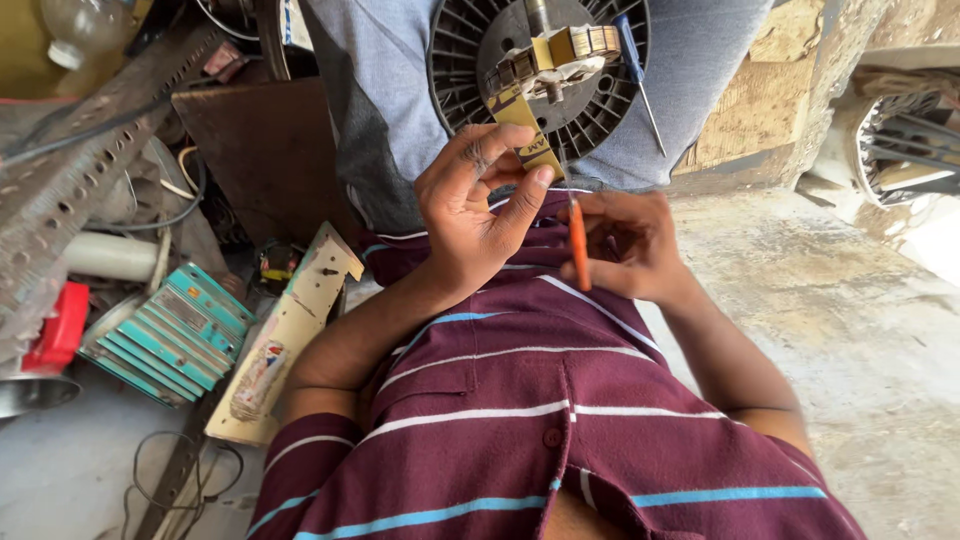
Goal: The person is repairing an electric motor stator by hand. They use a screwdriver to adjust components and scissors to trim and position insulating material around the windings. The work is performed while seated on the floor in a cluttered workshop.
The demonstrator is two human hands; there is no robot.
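Striped maroon shirt (560, 430), left hand (475, 205) pinching yellow strip (527, 125), right hand (630, 245) gripping orange screwdriver (578, 245)

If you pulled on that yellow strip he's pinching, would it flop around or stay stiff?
The yellow strip probably bends rather than flops: it holds a flat, straight line between the left hand and the round black motor part. It looks thin, so likely light and easy to crease. The right hand holds an orange-handled tool, which looks rigid.

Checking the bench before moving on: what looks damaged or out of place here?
The cream board left of the left hand looks worn, with a stained patch, lying askew among loose wires. The right hand holds an orange-handled tool normally.
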